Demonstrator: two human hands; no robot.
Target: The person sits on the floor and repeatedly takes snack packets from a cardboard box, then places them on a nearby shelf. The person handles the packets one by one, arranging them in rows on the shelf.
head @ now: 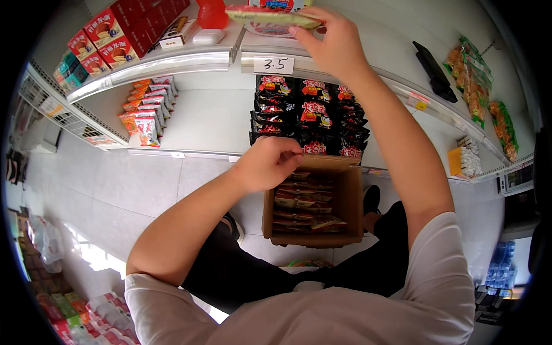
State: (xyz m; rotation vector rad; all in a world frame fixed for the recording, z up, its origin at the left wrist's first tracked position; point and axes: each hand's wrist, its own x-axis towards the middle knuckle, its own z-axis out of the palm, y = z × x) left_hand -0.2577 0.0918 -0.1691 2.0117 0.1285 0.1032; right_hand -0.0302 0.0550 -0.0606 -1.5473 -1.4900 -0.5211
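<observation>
My right hand (334,43) grips one end of a flat red-and-cream packet (276,18) over the upper shelf. Behind and under it are other printed packages (276,4), partly hidden. My left hand (271,163) is curled at the back left of an open cardboard box (355,207), its fingertips beside the raised flap (330,161). Whether those fingers pinch the flap cannot be told. Inside the box, red-and-cream packets (297,200) stand in a row on the left side. The box sits between my feet.
Black instant-noodle packets (315,114) fill the middle of the lower shelf, behind the box. Small snack bags (148,125) stand further left. The upper shelf's front edge (172,64) bears a handwritten price card (274,65). Red cartons (110,32) and bagged bread (472,86) are up there.
</observation>
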